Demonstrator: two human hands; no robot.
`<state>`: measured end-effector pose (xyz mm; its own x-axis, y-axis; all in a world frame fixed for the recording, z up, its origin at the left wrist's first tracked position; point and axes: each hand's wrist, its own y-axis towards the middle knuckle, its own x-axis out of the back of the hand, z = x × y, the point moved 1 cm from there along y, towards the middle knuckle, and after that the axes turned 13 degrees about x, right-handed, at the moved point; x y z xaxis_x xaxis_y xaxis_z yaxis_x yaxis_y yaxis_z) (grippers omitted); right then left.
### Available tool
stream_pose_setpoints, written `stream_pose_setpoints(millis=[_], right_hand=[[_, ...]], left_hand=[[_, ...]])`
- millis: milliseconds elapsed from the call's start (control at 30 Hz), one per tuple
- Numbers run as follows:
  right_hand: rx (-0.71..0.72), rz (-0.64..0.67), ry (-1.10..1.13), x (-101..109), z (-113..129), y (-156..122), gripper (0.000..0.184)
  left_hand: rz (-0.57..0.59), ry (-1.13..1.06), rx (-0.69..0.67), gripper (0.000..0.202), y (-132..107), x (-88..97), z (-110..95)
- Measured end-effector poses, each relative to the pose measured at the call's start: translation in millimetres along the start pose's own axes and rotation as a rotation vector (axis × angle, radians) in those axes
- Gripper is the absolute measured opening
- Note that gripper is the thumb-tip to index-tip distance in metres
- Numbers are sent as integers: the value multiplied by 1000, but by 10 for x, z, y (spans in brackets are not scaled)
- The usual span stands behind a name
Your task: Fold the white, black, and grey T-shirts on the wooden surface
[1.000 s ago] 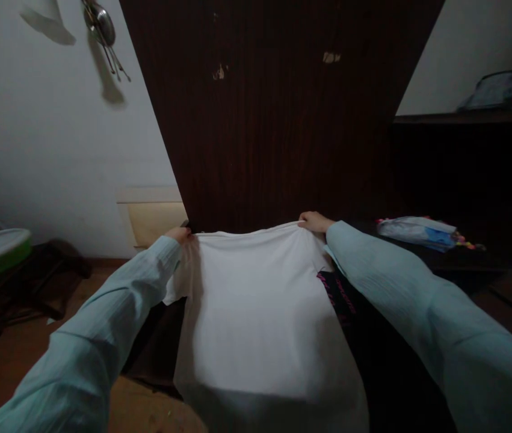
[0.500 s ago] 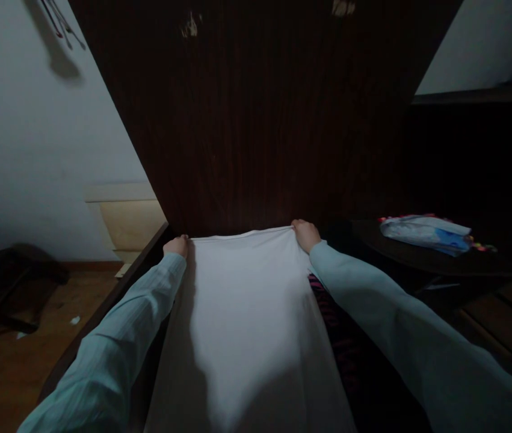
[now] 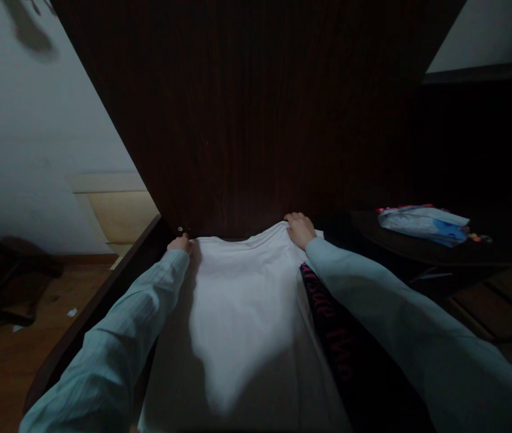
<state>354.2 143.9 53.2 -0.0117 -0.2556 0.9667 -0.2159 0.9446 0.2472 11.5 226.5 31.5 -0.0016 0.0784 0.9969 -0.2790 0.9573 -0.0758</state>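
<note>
A white garment (image 3: 242, 300) lies spread flat on a dark surface in front of me, its far edge against a tall dark wooden panel (image 3: 260, 108). My left hand (image 3: 180, 243) is closed on the garment's far left corner. My right hand (image 3: 299, 228) rests on the far right corner with its fingers curled over the cloth. Both arms wear pale blue-green sleeves. A black cloth with pink lettering (image 3: 332, 328) lies beside the white garment on the right, partly under my right forearm.
A folded white and blue bundle (image 3: 422, 221) sits on a dark round-edged surface at the right. A pale wooden board (image 3: 120, 210) leans on the white wall at the left. Below it is brown floor (image 3: 21, 355) and a dark low object (image 3: 7, 282).
The garment went from held taut above the surface to lying flat on it. Both hands moved down and forward with its far edge. The view tipped down.
</note>
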Motion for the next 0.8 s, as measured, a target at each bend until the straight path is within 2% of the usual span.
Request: stream_pose_setpoints(millis=[100, 200, 367, 467, 533, 600, 700, 800], right_hand=[[0, -28, 7, 65, 13, -123, 32], [-68, -35, 16, 29, -34, -331, 37], [-276, -66, 136, -353, -174, -671, 50], [-390, -228, 244, -567, -213, -779, 54], [-492, -361, 288, -622, -228, -820, 58], [-612, -435, 322, -624, -249, -850, 60], [-715, -422, 342, -606, -300, -877, 56], [-726, -308, 325, -625, -363, -879, 50]], left_hand=[[-10, -46, -31, 44, -122, -60, 74], [-62, -100, -60, 49, -293, -162, 224], [-147, -197, -27, 45, -554, -417, 502], [-231, -261, 53, 41, -633, -544, 621], [-297, -302, 106, 37, -653, -604, 695], [-351, -340, 144, 35, -650, -653, 777], [-390, -392, 144, 33, -621, -723, 891], [-382, -389, 166, 36, -591, -785, 939]])
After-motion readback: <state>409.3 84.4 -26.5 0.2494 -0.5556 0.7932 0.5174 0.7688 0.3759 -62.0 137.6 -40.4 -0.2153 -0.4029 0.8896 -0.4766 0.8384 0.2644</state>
